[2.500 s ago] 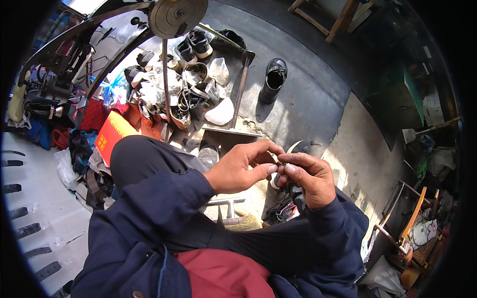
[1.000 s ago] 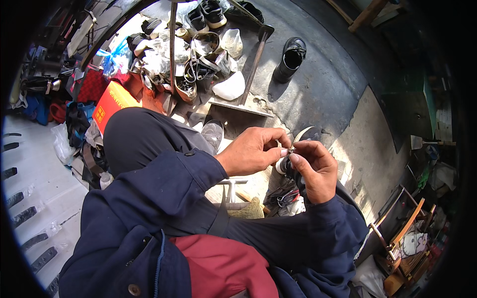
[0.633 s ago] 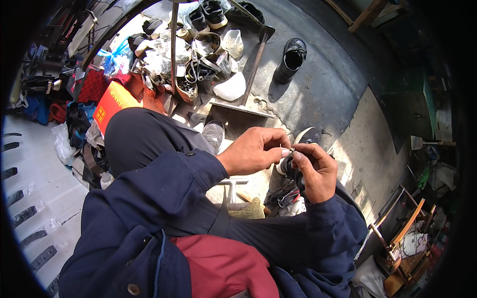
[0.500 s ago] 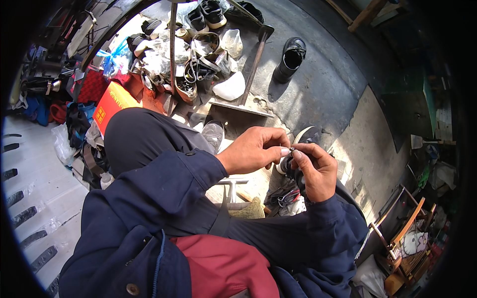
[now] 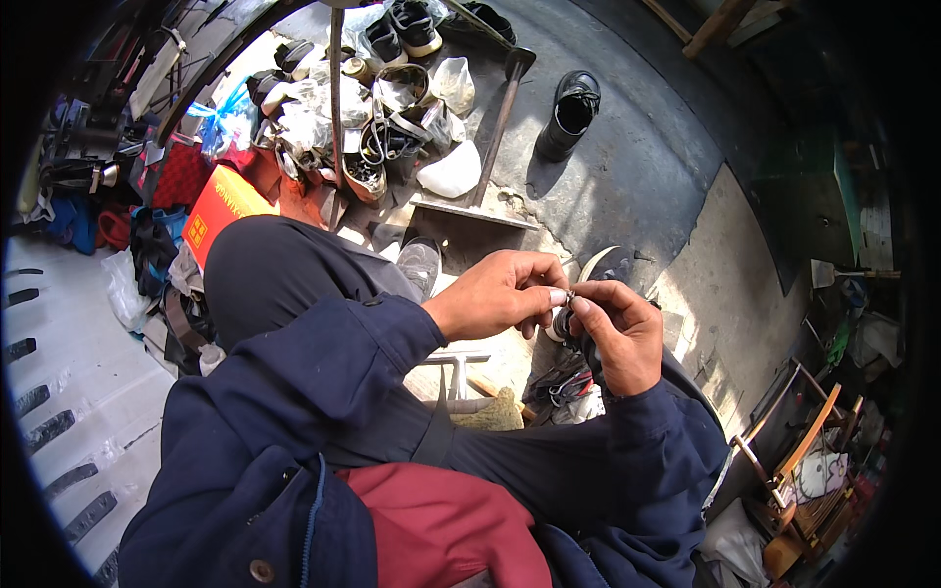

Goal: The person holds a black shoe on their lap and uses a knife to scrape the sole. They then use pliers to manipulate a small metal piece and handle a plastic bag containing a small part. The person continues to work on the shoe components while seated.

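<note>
Above my crossed legs, my left hand (image 5: pixel 500 299) and my right hand (image 5: pixel 627 338) meet with fingertips pinched around a tiny metal piece (image 5: pixel 571 297), too small to make out clearly. Both hands have their fingers bent and close together. Just beyond and beneath them sits a dark shoe (image 5: pixel 605 265) with a pale sole edge, partly hidden by my fingers. Below the hands is a jumble of tools (image 5: pixel 567 387), beside a metal T-shaped bar (image 5: pixel 461 365).
A pile of shoes and bags (image 5: pixel 323 118) lies ahead-left, near an orange-red box (image 5: pixel 221 201) and a metal stand (image 5: pixel 475 213). A lone black shoe (image 5: pixel 569 118) stands farther forward. Strips (image 5: pixel 44 431) lie on a white surface at left; wooden chairs (image 5: pixel 818 431) are at right.
Since the earliest frame the view has shifted slightly, and my joined hands sit a little higher in it. Over the last second only my fingertips move slightly, still pinching the small piece.
</note>
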`<state>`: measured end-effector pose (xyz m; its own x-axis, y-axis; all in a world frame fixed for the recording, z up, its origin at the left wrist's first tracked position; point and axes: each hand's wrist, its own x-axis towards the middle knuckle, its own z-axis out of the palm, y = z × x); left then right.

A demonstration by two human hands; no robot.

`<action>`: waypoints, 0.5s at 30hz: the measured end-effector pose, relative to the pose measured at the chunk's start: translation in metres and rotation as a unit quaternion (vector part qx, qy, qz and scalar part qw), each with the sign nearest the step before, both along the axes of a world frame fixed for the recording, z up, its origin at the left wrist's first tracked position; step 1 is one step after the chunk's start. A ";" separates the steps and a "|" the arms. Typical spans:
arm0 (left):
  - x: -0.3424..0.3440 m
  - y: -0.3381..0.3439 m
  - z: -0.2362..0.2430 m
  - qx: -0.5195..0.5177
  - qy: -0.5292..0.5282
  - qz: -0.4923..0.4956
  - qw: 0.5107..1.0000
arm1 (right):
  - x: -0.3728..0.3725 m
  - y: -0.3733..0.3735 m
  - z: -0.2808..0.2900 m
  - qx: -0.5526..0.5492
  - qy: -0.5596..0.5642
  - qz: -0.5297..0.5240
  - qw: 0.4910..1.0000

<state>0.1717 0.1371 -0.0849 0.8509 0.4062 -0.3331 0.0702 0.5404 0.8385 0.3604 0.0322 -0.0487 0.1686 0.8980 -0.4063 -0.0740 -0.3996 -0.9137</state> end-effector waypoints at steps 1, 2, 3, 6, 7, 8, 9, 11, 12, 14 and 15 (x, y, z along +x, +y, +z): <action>0.000 0.000 0.001 -0.005 0.003 0.002 1.000 | 0.000 0.000 0.000 -0.004 -0.003 -0.005 1.000; 0.000 0.000 0.001 -0.010 0.004 0.004 1.000 | -0.001 0.000 0.000 0.002 -0.003 -0.002 1.000; 0.001 0.000 0.002 -0.015 0.006 0.006 1.000 | -0.001 0.000 0.000 0.003 -0.006 -0.002 1.000; 0.001 0.000 0.003 -0.002 0.003 0.009 1.000 | -0.002 -0.001 0.000 0.003 -0.002 -0.010 1.000; 0.002 -0.001 0.004 0.008 0.004 0.014 1.000 | -0.002 -0.001 0.000 0.003 0.001 -0.014 1.000; 0.002 -0.002 0.004 0.019 0.004 0.019 1.000 | -0.002 -0.001 0.000 0.005 0.005 -0.017 1.000; 0.002 -0.003 0.005 0.030 0.002 0.025 0.999 | -0.002 -0.001 -0.001 0.006 0.009 -0.020 1.000; 0.002 -0.004 0.006 0.087 0.010 0.043 0.995 | -0.002 0.000 -0.001 0.009 0.017 -0.023 1.000; 0.002 -0.005 0.007 0.115 0.012 0.052 0.992 | -0.002 0.000 -0.001 0.010 0.022 -0.023 0.999; 0.001 -0.006 0.009 0.173 0.030 0.059 0.983 | -0.001 0.000 -0.001 0.012 0.027 -0.020 0.999; 0.000 -0.006 0.010 0.206 0.038 0.064 0.976 | -0.001 -0.001 -0.001 0.012 0.029 -0.018 0.999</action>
<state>0.1722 0.1307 -0.0748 0.7641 0.6198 -0.1791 0.0946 0.1671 0.9814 0.3591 0.0316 -0.0495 0.1772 0.9017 -0.3943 -0.1404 -0.3733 -0.9170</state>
